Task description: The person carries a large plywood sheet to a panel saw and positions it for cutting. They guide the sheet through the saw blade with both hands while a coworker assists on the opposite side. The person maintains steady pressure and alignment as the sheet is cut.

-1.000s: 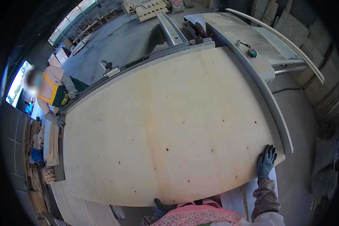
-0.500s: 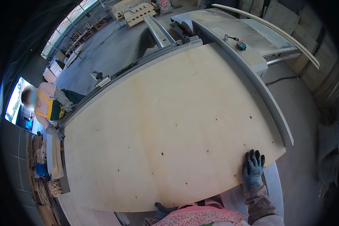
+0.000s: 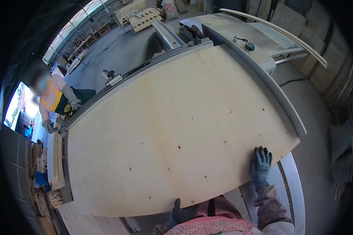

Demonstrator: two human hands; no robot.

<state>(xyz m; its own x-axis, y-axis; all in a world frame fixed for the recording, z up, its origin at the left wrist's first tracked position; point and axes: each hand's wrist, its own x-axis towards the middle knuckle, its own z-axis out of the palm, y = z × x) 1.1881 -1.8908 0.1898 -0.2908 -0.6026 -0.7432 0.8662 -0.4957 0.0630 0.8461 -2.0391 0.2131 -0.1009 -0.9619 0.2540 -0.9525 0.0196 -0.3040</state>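
A large pale plywood panel (image 3: pixel 117 137) with small brown knots lies in front of me on a sliding table saw. My right hand (image 3: pixel 261 168), in a blue-grey glove with dark fingertips, rests flat on its near right part, fingers stretched out. At the near edge, my left hand (image 3: pixel 182 213), gloved too, holds the panel with its thumb up at the rim. The other fingers of that hand are mostly hidden. Along the panel's right side runs a long grey fence (image 3: pixel 262 76). A metal rail (image 3: pixel 141 66) borders the far left side.
A co-worker (image 3: pixel 57 98) in a yellow-trimmed green apron stands at the far left corner. A green tape measure (image 3: pixel 250 46) lies on the saw's housing, and a long thin strip (image 3: pixel 278 33) crosses the saw table. Stacked boards (image 3: pixel 55 164) stand at left.
The view has shifted, so the near panel edge sits higher. More of my left hand shows. My right hand has slid slightly left on the panel. The co-worker's near hand has come off the corner.
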